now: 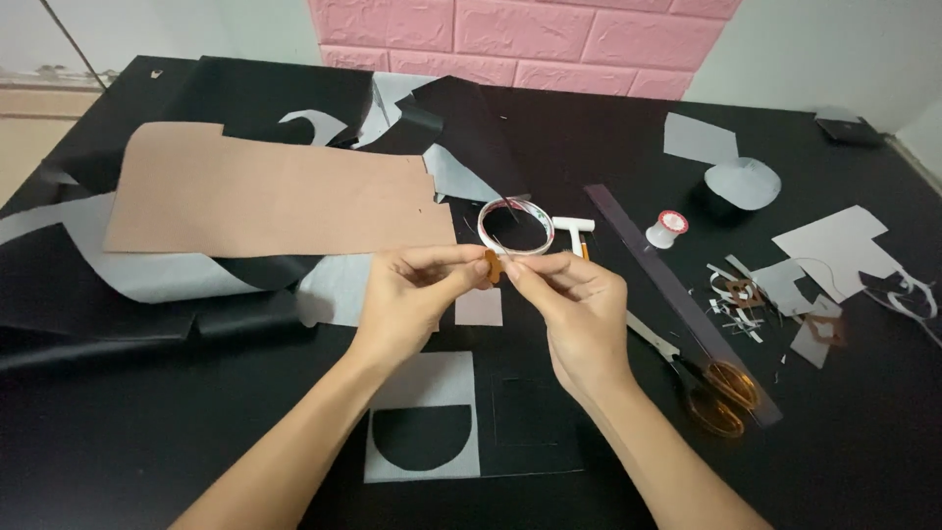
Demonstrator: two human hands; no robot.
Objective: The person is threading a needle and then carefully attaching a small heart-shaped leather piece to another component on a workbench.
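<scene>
1. Left hand (417, 285) and right hand (574, 294) meet above the desk (147, 432); both pinch a small brown paper piece (494, 266), each grip clamped on it.
2. Tape ring (513, 225) lies just behind the fingers.
3. Scissors (711, 388) with orange handles sit right of the right wrist, beside a dark strip (667, 285).
4. Tan paper sheet (265, 196) far left; white square with a black half-circle (422, 417) between the forearms.

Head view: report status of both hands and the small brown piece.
Left hand and right hand pinching small brown cut-out piece together, above black table. White tape ring just behind. Orange-handled scissors lying right of right hand. Nothing obstructing.
</scene>
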